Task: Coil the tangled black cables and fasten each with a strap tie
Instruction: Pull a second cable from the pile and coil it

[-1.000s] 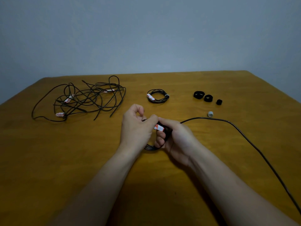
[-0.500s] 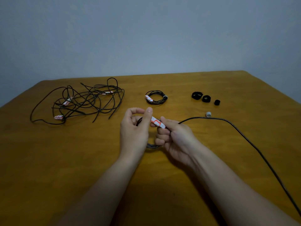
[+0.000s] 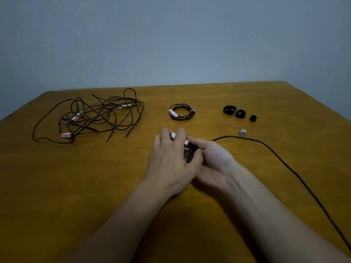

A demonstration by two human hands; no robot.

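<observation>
Over the middle of the wooden table (image 3: 57, 186), my left hand (image 3: 171, 164) and my right hand (image 3: 212, 162) both hold a small coil of black cable (image 3: 191, 153) with a red-and-white label. The coil is mostly hidden between my fingers. Its free length, the loose cable (image 3: 275, 154), runs right from my right hand and down off the table's front right edge. A tangled pile of black cables (image 3: 98, 116) lies at the back left. A finished coiled cable (image 3: 181, 112) lies behind my hands. Three rolled black strap ties (image 3: 239, 113) sit at the back right.
A small white cap (image 3: 243, 132) lies just in front of the strap ties, close to the loose cable. A plain grey wall rises behind the table's far edge.
My left hand has turned over the coil, its fingers now laid across the label. The coil sits lower between both hands. The loose cable has hardly shifted.
</observation>
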